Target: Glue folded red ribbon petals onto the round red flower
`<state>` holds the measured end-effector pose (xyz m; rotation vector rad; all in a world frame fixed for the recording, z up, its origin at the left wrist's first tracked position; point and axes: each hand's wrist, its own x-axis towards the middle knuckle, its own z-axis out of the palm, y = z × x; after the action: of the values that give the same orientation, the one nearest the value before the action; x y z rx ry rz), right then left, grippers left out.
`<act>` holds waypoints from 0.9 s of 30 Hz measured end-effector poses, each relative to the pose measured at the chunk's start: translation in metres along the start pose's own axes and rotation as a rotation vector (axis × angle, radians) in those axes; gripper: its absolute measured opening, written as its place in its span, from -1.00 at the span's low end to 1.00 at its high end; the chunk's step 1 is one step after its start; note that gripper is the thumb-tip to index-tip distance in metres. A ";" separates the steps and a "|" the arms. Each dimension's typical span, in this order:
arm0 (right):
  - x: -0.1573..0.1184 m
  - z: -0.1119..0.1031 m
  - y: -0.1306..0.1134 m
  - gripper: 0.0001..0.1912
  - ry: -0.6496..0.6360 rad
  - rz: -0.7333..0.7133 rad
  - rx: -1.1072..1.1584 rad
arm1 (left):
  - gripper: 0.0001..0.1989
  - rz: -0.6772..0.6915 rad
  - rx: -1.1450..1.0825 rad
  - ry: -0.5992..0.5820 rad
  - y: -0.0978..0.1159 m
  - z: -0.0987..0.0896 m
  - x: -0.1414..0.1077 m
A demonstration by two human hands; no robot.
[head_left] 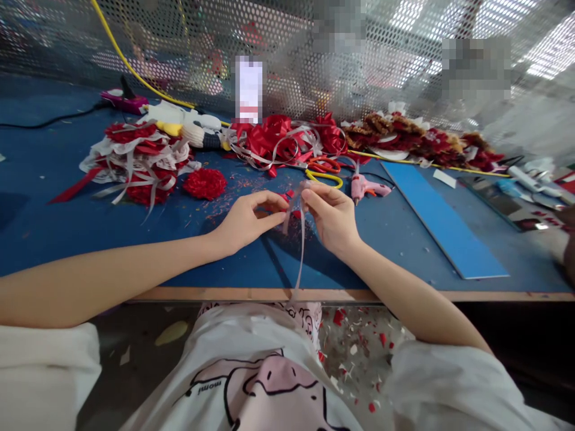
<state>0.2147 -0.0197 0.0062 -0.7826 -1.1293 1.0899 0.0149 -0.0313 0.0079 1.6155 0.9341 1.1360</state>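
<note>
A narrow pale ribbon (302, 251) hangs from the pinched fingertips of my right hand (335, 216), its tail falling past the table's front edge. Close beside it, my left hand (251, 220) has thumb and fingers curved towards the ribbon's shorter end; whether they grip it I cannot make out. Small red pieces (294, 209) show between the two hands. Just beyond my right hand lie scissors with orange and yellow handles (324, 178) and a pink glue gun (366, 188). A red ruffled flower (205, 183) rests to the left.
White lace and red ribbon pieces (139, 158) are heaped at left. Shiny red bows (278, 140) and brown-red trimmings (404, 134) line the perforated metal panel (287, 72). A blue board (442, 218) lies at right. A yellow cable (130, 67) runs along the back.
</note>
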 end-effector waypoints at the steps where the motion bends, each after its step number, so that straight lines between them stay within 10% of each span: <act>1: 0.000 0.000 0.001 -0.78 0.008 -0.033 0.010 | -0.86 0.061 0.083 0.032 0.000 -0.001 0.000; 14: -0.017 -0.003 -0.014 -0.94 -0.385 -0.487 -0.819 | -0.73 -0.105 -0.335 0.020 -0.011 0.004 0.003; 27: -0.017 -0.001 -0.012 -0.74 -0.406 -0.254 -0.768 | -0.64 -0.029 -0.293 0.060 -0.010 0.002 0.002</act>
<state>0.2176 -0.0398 0.0119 -0.9860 -1.9895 0.5915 0.0170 -0.0270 -0.0012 1.3336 0.7852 1.2442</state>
